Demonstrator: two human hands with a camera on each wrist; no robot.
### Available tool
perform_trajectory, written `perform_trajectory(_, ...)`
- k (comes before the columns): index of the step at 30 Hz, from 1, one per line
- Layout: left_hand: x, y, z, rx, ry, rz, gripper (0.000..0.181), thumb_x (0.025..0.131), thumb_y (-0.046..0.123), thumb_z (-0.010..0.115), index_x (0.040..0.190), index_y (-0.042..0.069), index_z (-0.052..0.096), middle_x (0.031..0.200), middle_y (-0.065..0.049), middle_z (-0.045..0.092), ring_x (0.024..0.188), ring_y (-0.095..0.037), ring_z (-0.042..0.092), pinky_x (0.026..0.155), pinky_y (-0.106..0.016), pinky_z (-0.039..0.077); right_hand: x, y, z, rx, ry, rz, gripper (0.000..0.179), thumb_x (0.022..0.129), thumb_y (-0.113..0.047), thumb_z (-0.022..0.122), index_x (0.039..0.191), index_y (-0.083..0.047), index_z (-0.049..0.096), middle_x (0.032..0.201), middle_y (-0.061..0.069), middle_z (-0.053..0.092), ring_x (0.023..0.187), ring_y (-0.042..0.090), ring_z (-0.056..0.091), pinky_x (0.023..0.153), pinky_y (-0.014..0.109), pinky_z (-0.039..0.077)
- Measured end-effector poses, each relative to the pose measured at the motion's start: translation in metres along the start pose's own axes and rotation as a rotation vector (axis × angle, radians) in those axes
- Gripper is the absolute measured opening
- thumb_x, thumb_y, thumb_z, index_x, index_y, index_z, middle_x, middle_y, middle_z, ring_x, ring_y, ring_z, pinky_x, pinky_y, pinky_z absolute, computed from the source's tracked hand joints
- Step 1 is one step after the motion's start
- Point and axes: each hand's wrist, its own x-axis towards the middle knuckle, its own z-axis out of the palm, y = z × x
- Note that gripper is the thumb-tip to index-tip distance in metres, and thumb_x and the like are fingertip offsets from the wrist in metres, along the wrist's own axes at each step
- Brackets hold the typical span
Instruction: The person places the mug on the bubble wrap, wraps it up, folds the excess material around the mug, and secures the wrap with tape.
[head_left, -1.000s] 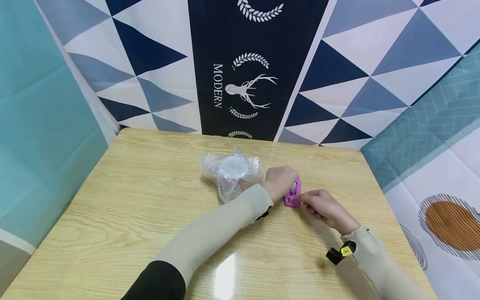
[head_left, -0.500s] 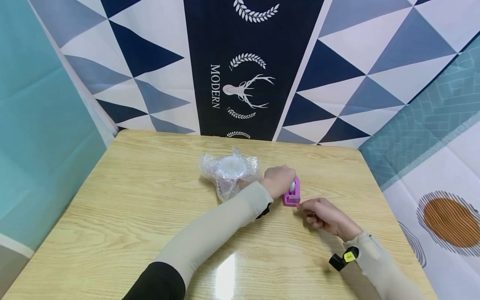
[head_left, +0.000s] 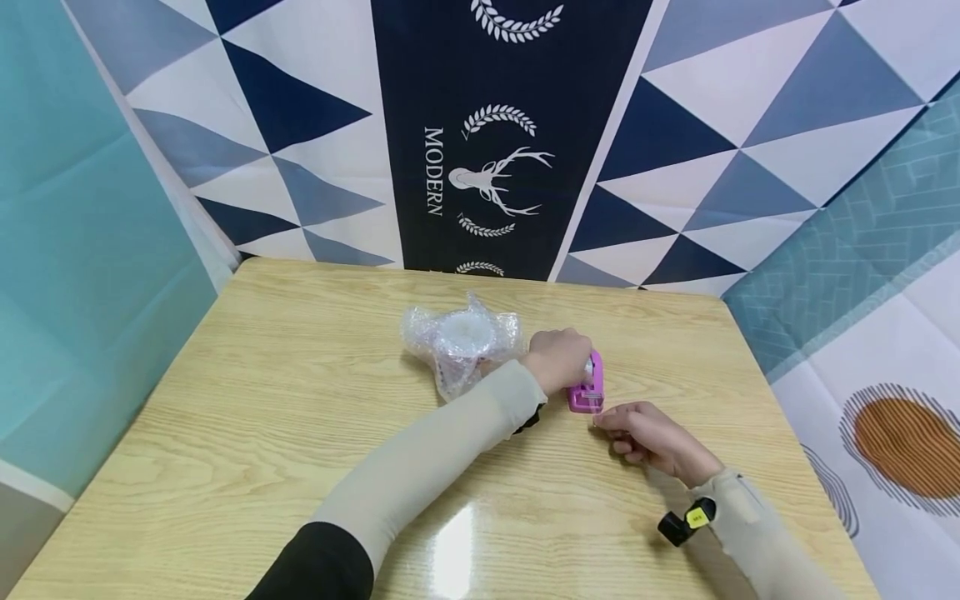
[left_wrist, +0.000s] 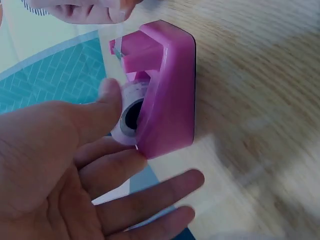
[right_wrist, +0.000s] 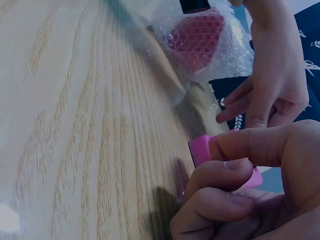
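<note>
A pink tape dispenser (head_left: pixel 597 377) stands on the table toward the back right. My left hand (head_left: pixel 558 360) holds it from the left. In the left wrist view, the thumb presses the tape roll (left_wrist: pixel 132 95) and a finger lies at the dispenser's end, with two other fingers stretched out. Just in front of the dispenser, my right hand (head_left: pixel 656 437) pinches the end of a clear tape strip (left_wrist: pixel 119 32) between thumb and forefinger. That strip runs from the pinch back to the dispenser's cutting edge. Curled fingers hide part of the dispenser in the right wrist view.
Left of the dispenser, right beside the left forearm, lies a bubble-wrapped bundle (head_left: pixel 465 333); something red shows through its wrap in the right wrist view. The wooden table (head_left: pixel 262 417) ends at a patterned cloth (head_left: pixel 315 150) behind.
My right hand has drawn back from the dispenser's top toward the front, and a short strip of tape now spans the gap. The left hand keeps its hold on the dispenser.
</note>
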Motion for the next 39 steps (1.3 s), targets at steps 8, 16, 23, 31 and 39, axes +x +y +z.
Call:
perform_trajectory(8, 0.001, 0.004, 0.003, 0.048, 0.012, -0.032, 0.026, 0.09, 0.051, 0.076, 0.1, 0.026, 0.075, 0.095, 0.008, 0.071, 0.075, -0.008, 0.061, 0.065, -0.031, 0.055, 0.01, 0.007, 0.004, -0.069, 0.102, 0.002, 0.032, 0.1, -0.029, 0.065, 0.074, -0.012, 0.057, 0.059, -0.004, 0.043, 0.052, 0.009, 0.039, 0.047, 0.02, 0.033)
perform_trajectory(16, 0.003, 0.006, 0.004, 0.05, 0.007, -0.041, 0.023, 0.091, 0.05, 0.075, 0.095, 0.028, 0.074, 0.096, 0.008, 0.071, 0.076, -0.008, 0.061, 0.065, -0.03, 0.054, 0.019, 0.009, 0.003, -0.075, 0.152, 0.023, 0.03, 0.101, -0.027, 0.064, 0.075, -0.012, 0.063, 0.059, -0.005, 0.042, 0.052, 0.009, 0.038, 0.048, 0.02, 0.034)
perform_trajectory(23, 0.004, 0.011, 0.005, 0.06, 0.028, -0.017, 0.018, 0.093, 0.046, 0.074, 0.096, 0.029, 0.075, 0.096, 0.009, 0.071, 0.078, -0.007, 0.061, 0.065, -0.03, 0.055, 0.015, 0.008, -0.004, -0.074, 0.135, 0.03, 0.033, 0.099, -0.025, 0.066, 0.069, -0.014, 0.059, 0.057, -0.005, 0.041, 0.051, 0.008, 0.038, 0.048, 0.019, 0.035)
perform_trajectory(31, 0.001, 0.009, 0.006, 0.045, 0.029, -0.044, 0.018, 0.092, 0.047, 0.074, 0.094, 0.03, 0.074, 0.096, 0.01, 0.071, 0.077, -0.007, 0.061, 0.064, -0.031, 0.055, 0.019, 0.002, -0.005, -0.055, 0.08, 0.056, 0.03, 0.096, -0.022, 0.068, 0.069, -0.014, 0.058, 0.056, -0.006, 0.039, 0.05, 0.007, 0.036, 0.047, 0.019, 0.032)
perform_trajectory(39, 0.0, 0.006, 0.007, 0.027, 0.02, -0.053, 0.018, 0.093, 0.047, 0.073, 0.094, 0.03, 0.074, 0.096, 0.01, 0.071, 0.077, -0.007, 0.062, 0.065, -0.032, 0.056, 0.025, 0.003, -0.005, -0.045, 0.072, 0.058, 0.026, 0.094, -0.019, 0.068, 0.069, -0.014, 0.061, 0.055, -0.007, 0.038, 0.049, 0.005, 0.034, 0.046, 0.018, 0.031)
